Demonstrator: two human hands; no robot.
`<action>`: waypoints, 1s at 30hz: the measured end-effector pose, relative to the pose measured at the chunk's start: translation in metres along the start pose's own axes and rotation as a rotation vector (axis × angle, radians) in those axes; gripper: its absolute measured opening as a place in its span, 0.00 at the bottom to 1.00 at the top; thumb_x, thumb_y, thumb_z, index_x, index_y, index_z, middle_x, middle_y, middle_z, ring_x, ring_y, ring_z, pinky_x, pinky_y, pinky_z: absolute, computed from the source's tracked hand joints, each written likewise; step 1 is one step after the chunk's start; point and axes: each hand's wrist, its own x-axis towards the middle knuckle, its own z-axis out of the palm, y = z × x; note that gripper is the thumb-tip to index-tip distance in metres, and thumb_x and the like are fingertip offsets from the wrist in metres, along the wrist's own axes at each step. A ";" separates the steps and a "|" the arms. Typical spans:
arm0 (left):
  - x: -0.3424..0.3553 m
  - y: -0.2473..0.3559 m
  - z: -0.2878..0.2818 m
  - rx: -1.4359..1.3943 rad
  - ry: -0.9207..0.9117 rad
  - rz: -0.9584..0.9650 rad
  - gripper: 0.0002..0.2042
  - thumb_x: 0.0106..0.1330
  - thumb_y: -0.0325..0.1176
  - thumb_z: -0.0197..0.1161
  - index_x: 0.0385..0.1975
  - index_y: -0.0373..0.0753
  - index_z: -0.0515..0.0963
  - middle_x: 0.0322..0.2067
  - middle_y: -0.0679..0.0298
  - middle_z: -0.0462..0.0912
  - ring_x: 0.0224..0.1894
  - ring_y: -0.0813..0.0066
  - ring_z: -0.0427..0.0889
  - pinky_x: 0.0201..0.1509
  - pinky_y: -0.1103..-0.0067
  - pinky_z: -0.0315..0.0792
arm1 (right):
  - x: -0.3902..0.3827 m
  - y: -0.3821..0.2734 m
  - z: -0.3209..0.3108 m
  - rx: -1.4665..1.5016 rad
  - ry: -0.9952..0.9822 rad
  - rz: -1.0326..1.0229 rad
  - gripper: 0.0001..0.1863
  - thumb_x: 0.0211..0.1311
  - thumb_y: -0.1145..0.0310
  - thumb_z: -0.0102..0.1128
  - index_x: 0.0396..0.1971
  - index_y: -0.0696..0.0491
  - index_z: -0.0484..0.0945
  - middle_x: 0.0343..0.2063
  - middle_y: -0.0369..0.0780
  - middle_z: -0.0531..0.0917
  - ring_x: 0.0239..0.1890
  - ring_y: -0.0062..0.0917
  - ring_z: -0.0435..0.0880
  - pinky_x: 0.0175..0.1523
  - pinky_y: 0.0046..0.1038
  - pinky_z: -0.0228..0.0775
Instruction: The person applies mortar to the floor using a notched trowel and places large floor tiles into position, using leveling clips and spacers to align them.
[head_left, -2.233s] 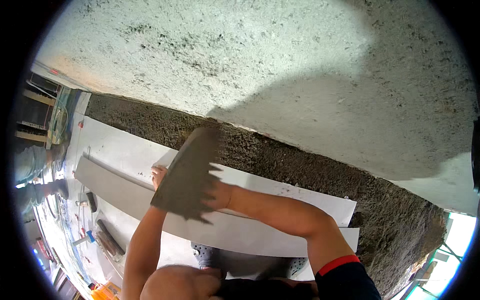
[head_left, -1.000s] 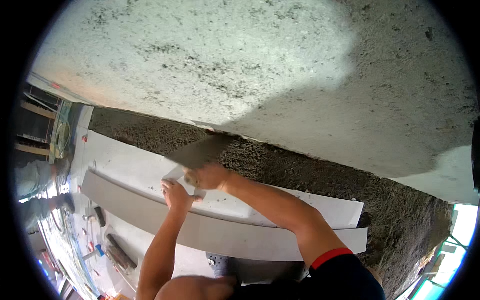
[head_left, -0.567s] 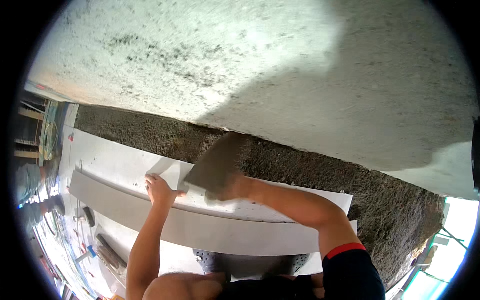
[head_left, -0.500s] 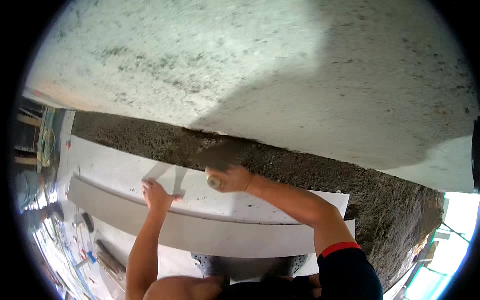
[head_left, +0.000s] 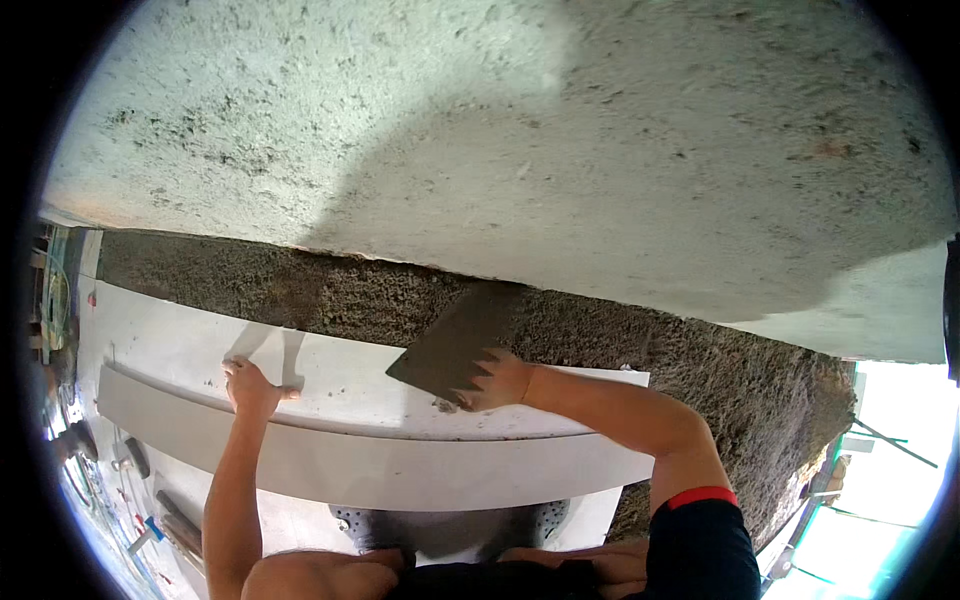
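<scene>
My right hand (head_left: pixel 497 380) grips a notched trowel (head_left: pixel 455 335) with a mortar-coated grey blade, which spans the edge between the dark mortar bed (head_left: pixel 220 270) and a long white slab (head_left: pixel 170 325). To the left, my left hand (head_left: pixel 252 385) rests on that same slab, fingers apart and holding nothing. A narrower pale strip (head_left: pixel 400 470) lies along the slab's near side, bowed by the lens, below both hands. Whether the blade touches the mortar I cannot tell.
A speckled whitish wall (head_left: pixel 650 150) runs along the mortar's far side. At lower left lie a blue-and-silver hammer (head_left: pixel 150 530) and dark-handled tools (head_left: pixel 178 518). My dark perforated shoes (head_left: pixel 355 525) show below the strip. A bright opening with bars (head_left: pixel 895 395) is at the right.
My view has shifted, so slab, wall and left hand appear further left. The trowel in my right hand has moved right and turned since half a second ago, its blade face now showing.
</scene>
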 end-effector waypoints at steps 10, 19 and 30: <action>0.001 0.001 -0.005 -0.013 0.005 -0.045 0.61 0.22 0.50 0.80 0.56 0.17 0.53 0.59 0.34 0.54 0.61 0.49 0.61 0.59 0.71 0.66 | 0.015 -0.017 -0.041 -0.117 -0.116 0.089 0.20 0.47 0.54 0.54 0.40 0.47 0.76 0.28 0.42 0.80 0.34 0.39 0.79 0.40 0.41 0.71; -0.003 -0.003 0.003 0.064 0.053 0.020 0.60 0.25 0.50 0.80 0.56 0.18 0.52 0.58 0.35 0.56 0.60 0.48 0.63 0.58 0.72 0.67 | -0.033 -0.017 -0.004 -0.255 0.009 -0.030 0.25 0.46 0.50 0.56 0.44 0.46 0.76 0.40 0.40 0.79 0.42 0.38 0.76 0.46 0.40 0.68; 0.000 -0.003 0.005 -0.044 0.061 0.007 0.59 0.24 0.48 0.80 0.56 0.19 0.54 0.56 0.40 0.59 0.55 0.53 0.69 0.55 0.72 0.69 | -0.053 -0.015 0.007 -0.318 0.007 -0.265 0.20 0.50 0.51 0.54 0.41 0.45 0.77 0.38 0.43 0.79 0.33 0.39 0.78 0.42 0.48 0.69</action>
